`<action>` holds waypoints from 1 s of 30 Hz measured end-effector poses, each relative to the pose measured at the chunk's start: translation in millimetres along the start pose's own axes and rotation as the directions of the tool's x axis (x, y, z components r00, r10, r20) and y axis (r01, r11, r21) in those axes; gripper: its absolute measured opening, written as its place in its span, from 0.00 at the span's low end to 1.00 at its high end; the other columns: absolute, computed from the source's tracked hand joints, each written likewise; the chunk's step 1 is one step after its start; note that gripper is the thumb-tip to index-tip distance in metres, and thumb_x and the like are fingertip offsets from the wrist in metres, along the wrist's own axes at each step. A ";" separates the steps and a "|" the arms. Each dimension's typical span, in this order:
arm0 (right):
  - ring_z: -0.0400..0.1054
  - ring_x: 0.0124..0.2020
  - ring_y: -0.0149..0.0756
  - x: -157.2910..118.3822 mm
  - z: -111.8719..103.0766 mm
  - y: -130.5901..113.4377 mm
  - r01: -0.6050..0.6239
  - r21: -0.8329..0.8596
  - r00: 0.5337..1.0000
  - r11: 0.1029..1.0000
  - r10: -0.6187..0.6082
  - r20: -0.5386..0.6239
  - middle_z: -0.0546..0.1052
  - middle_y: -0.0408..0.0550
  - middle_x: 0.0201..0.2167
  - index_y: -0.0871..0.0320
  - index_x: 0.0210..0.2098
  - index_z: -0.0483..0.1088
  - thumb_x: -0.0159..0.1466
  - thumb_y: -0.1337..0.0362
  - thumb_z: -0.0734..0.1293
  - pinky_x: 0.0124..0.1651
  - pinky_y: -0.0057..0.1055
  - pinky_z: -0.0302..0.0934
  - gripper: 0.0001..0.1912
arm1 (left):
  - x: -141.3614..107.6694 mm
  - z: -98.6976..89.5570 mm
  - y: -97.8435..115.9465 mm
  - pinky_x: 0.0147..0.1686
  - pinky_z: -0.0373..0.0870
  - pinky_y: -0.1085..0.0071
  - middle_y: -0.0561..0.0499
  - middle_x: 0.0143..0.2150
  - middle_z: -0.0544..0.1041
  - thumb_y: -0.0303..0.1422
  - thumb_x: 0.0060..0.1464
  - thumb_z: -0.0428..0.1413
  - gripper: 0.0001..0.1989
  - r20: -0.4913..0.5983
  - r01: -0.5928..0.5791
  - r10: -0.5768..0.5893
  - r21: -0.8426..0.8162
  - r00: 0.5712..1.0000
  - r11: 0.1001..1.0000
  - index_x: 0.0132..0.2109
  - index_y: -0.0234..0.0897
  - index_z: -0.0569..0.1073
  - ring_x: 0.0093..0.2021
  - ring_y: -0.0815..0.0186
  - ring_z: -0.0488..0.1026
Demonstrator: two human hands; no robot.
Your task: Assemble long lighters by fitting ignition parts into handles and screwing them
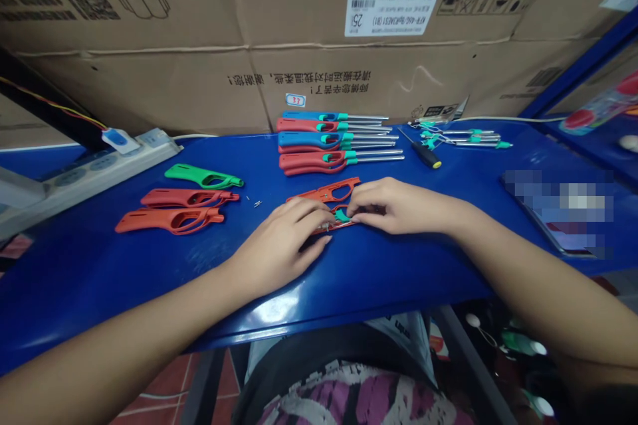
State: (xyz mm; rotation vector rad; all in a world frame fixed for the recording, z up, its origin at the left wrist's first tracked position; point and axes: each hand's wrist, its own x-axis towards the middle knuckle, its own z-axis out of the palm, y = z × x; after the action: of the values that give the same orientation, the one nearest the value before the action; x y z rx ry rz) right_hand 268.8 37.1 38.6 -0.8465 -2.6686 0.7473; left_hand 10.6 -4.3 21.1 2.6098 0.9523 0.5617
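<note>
Low over the middle of the blue table, my left hand [294,239] has its fingers closed on the left part of an open lighter shell that holds small inner parts. At the shell's right part, my right hand [386,206] pinches near a teal trigger piece [341,215]; the fingers partly cover it. Just behind, an empty orange-red half shell [326,192] lies with its inside facing up. Exactly what lies between my fingertips is partly hidden.
Red and blue lighters [312,161] are stacked behind my hands. Green and red casings [199,175] lie left, near small pins [257,204] and a power strip [109,169]. A screwdriver [426,155], metal tubes [478,144] and a phone [553,219] are right. Cardboard [174,89] stands behind.
</note>
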 end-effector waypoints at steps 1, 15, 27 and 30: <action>0.73 0.40 0.35 -0.4 -0.5 -0.4 0.003 0.014 1.000 1.000 -0.003 0.010 0.79 0.49 0.39 0.58 0.42 0.76 0.67 0.70 0.64 0.43 0.29 0.64 0.08 | -0.2 1.5 -0.8 0.58 0.68 0.56 0.44 0.55 0.75 0.29 0.66 0.53 0.12 0.010 -0.001 0.001 -0.010 1.000 1.000 0.54 0.38 0.73 0.56 0.56 0.70; 0.71 0.36 0.33 0.1 0.6 1.0 0.019 -0.001 0.999 1.000 -0.019 0.027 0.78 0.49 0.38 0.60 0.43 0.77 0.66 0.71 0.66 0.37 0.28 0.63 0.09 | -2.0 13.6 -12.9 0.55 0.74 0.59 0.42 0.54 0.75 0.27 0.68 0.51 0.15 -0.079 -0.142 0.141 -0.011 0.987 0.990 0.57 0.37 0.75 0.56 0.58 0.73; 0.73 0.39 0.35 3.2 3.1 -1.7 0.091 -0.059 0.996 0.994 -0.091 -0.001 0.79 0.49 0.36 0.61 0.40 0.77 0.68 0.70 0.65 0.43 0.30 0.64 0.07 | 0.0 11.1 -12.0 0.54 0.74 0.58 0.41 0.52 0.76 0.25 0.67 0.51 0.15 -0.064 -0.134 0.132 -0.034 0.989 0.990 0.56 0.37 0.77 0.54 0.58 0.73; 0.73 0.40 0.36 3.1 2.6 -1.6 0.090 -0.062 0.996 0.994 -0.089 0.008 0.79 0.49 0.37 0.62 0.40 0.77 0.69 0.70 0.65 0.44 0.30 0.64 0.07 | 0.6 10.7 -11.5 0.54 0.74 0.58 0.41 0.52 0.76 0.24 0.67 0.51 0.15 -0.067 -0.133 0.130 -0.042 0.989 0.990 0.55 0.36 0.77 0.54 0.58 0.74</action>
State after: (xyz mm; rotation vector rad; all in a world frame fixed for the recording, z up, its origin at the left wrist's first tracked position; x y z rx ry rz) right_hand 264.5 36.8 37.6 -0.7347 -2.7267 0.6499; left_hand 9.7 3.0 7.2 2.6404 0.7800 0.6959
